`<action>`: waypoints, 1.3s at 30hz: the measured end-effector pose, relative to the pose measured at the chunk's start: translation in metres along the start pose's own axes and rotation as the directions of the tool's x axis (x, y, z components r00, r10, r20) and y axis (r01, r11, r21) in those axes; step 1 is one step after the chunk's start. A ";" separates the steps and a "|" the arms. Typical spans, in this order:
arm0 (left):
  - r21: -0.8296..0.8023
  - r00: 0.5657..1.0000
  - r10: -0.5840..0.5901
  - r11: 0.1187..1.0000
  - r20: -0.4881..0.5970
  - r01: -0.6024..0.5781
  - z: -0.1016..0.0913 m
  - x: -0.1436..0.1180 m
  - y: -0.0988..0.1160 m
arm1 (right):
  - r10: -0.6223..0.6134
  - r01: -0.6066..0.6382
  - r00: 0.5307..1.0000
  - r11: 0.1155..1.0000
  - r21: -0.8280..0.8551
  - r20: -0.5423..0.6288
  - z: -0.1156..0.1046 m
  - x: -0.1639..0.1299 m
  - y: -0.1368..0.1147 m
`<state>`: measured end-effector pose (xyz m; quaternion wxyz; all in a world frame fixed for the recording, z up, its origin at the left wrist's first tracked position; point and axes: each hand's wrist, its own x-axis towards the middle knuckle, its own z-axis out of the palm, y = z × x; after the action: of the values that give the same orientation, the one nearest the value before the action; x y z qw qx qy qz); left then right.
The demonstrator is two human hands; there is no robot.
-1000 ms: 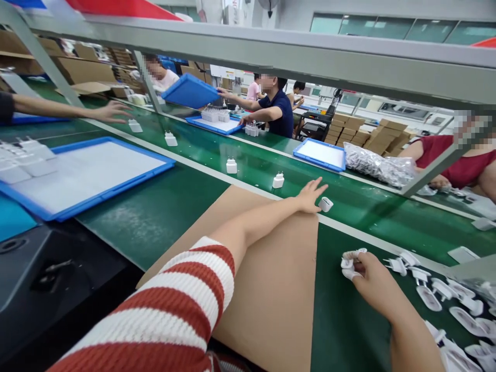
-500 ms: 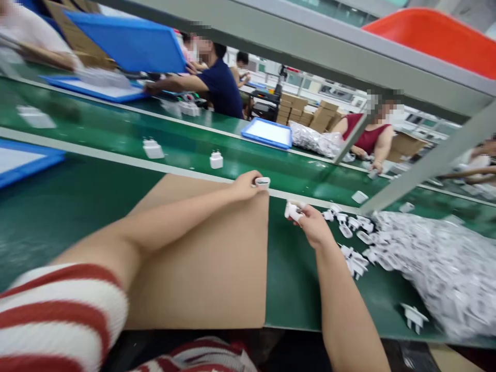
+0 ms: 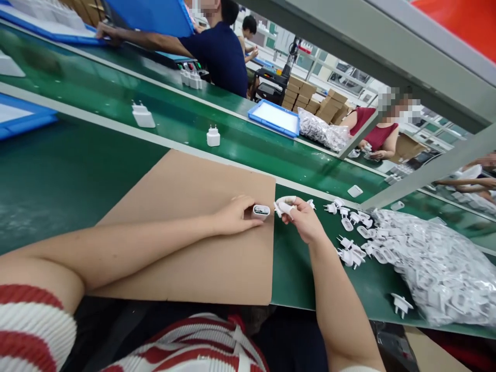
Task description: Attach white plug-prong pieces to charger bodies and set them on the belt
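Observation:
My left hand (image 3: 238, 214) is closed around a white charger housing (image 3: 261, 211), whose open end faces right and shows parts inside. It is held over a brown cardboard sheet (image 3: 201, 258). Just to the right, my right hand (image 3: 304, 219) pinches a white plug cover (image 3: 279, 208) with its prongs toward the left; white coverings are on some fingertips. The two pieces are close but apart. Loose plug covers (image 3: 347, 222) lie right of my right hand, beside a clear plastic bag (image 3: 445, 263) full of the same covers.
Beyond the cardboard runs a green conveyor belt (image 3: 174, 129) carrying white chargers (image 3: 213, 136). A slanted grey frame post (image 3: 418, 170) stands at the right. A blue-edged tray (image 3: 23, 116) lies at the left. Across the belt, people work near another tray (image 3: 274, 118).
My left hand has brought the housing back from the belt edge over the cardboard. My right hand has moved slightly left, narrowing the gap between the pieces. The view has shifted.

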<state>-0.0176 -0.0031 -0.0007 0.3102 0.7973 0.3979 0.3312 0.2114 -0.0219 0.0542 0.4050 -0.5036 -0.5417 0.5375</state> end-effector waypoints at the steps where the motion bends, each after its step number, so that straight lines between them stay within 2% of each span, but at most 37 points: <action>1: -0.015 1.000 0.001 1.000 0.007 -0.001 0.000 0.000 -0.001 | -0.022 0.022 1.000 1.000 -0.021 0.021 0.004 -0.002 0.000; 3: -0.053 1.000 0.010 0.999 0.006 -0.010 0.000 0.001 -0.003 | -0.072 0.077 0.996 0.993 -0.086 0.062 0.010 -0.006 0.000; 5: -0.082 1.000 0.019 0.996 -0.003 -0.019 0.000 0.001 -0.004 | -0.181 0.184 0.983 0.940 -0.288 0.038 0.016 -0.010 0.000; 6: -0.092 1.000 0.017 0.996 -0.003 -0.018 0.000 0.001 -0.005 | -0.264 0.244 0.964 0.864 -0.440 0.018 0.018 -0.012 -0.001; 8: -0.113 1.000 0.010 0.994 0.011 -0.008 -0.001 0.003 -0.006 | -0.427 0.325 0.904 0.630 -0.706 0.035 0.023 -0.016 -0.002; 10: -0.136 1.000 0.010 0.991 0.027 -0.006 -0.002 0.004 -0.006 | -0.487 0.363 0.864 0.431 -0.826 0.126 0.028 -0.017 -0.004; 12: -0.152 0.999 0.019 0.988 0.032 -0.014 -0.003 0.005 -0.006 | -0.467 0.394 0.859 0.338 -0.855 0.212 0.032 -0.016 -0.005; 14: -0.164 0.999 0.027 0.986 0.028 -0.022 -0.004 0.005 -0.006 | -0.430 0.412 0.862 0.285 -0.865 0.269 0.035 -0.014 -0.005; 17: -0.189 0.999 0.031 0.982 0.027 -0.026 -0.004 0.005 -0.006 | -0.407 0.428 0.861 0.256 -0.867 0.305 0.038 -0.012 -0.005; 23: -0.202 0.998 0.036 0.979 0.044 -0.026 -0.005 0.005 -0.004 | -0.471 0.448 0.826 0.216 -0.868 0.309 0.040 -0.009 -0.002; 27: -0.188 0.997 0.048 0.981 0.054 -0.037 -0.006 0.005 -0.004 | -0.471 0.454 0.820 0.189 -0.870 0.326 0.040 -0.006 0.000; 39: -0.202 0.997 0.059 0.978 0.039 -0.050 -0.003 0.007 -0.009 | -0.474 0.447 0.822 0.191 -0.874 0.316 0.041 -0.004 0.001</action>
<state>-0.0206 0.0075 -0.0035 0.3890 0.7797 0.3334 0.3599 0.1718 -0.0331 0.0497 0.1966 -0.4611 -0.8652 -0.0164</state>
